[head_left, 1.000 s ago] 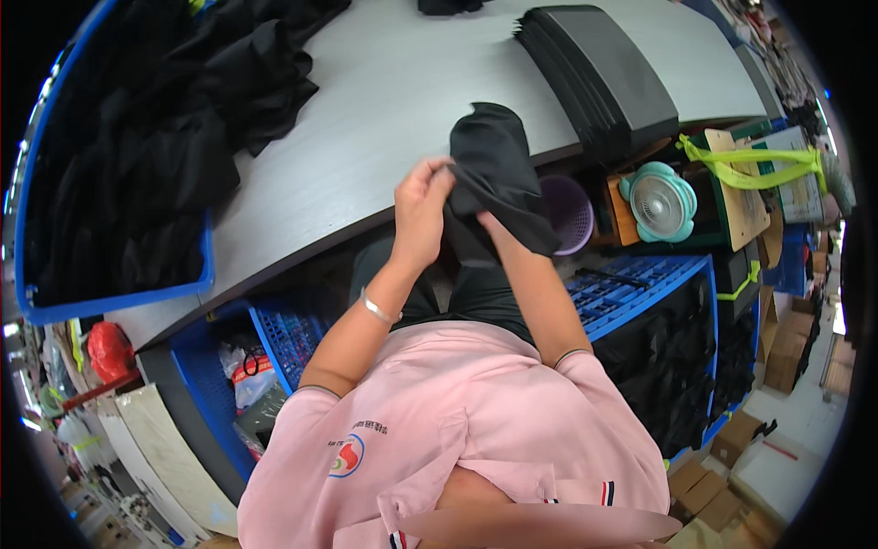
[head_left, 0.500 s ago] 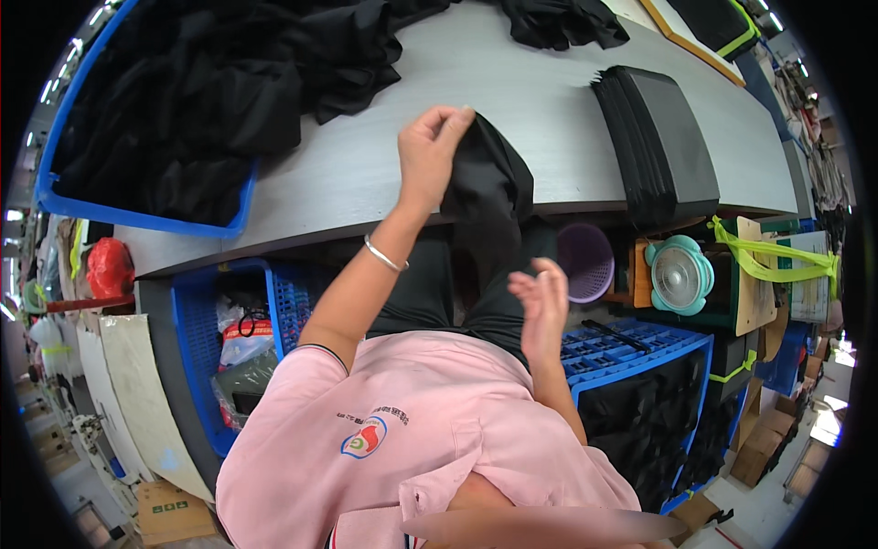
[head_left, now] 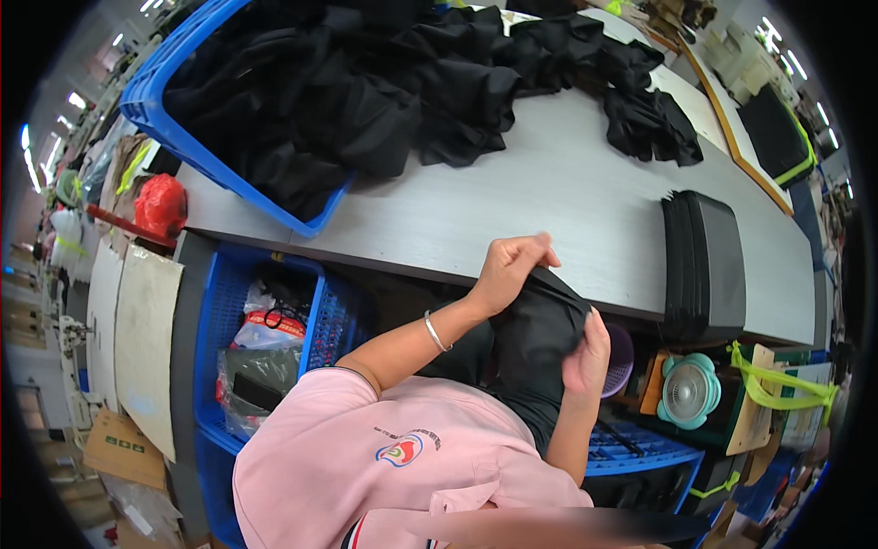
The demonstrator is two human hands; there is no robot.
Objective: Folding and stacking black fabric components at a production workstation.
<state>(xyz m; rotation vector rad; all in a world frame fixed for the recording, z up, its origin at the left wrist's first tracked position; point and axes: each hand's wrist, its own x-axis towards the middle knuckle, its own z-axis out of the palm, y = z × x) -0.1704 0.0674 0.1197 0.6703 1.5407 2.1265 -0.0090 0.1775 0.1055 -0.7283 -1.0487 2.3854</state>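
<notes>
A piece of thin black fabric [head_left: 541, 316] hangs between my hands, just over the near edge of the table and above my lap. My left hand [head_left: 515, 268] pinches its top edge between thumb and fingers. At the cloth's right side, my right hand [head_left: 588, 355] is closed on its edge; part of those fingers is hidden behind the fabric. Beyond my hands, a big heap of black fabric [head_left: 366, 101] spills out of a blue plastic basket [head_left: 251, 192] onto the grey table [head_left: 567, 165].
A stack of flat black panels [head_left: 700, 265] stands at the table's right. Below are a small turquoise fan [head_left: 689, 391], a purple basket [head_left: 618, 363] and a blue crate [head_left: 640, 460]. Another blue crate [head_left: 261, 343] with bagged items sits at the left, near a red bag [head_left: 161, 207].
My right hand was apart from the cloth with its fingers spread; now it grips the right edge. My left hand has lowered the fabric toward me. The head view has shifted.
</notes>
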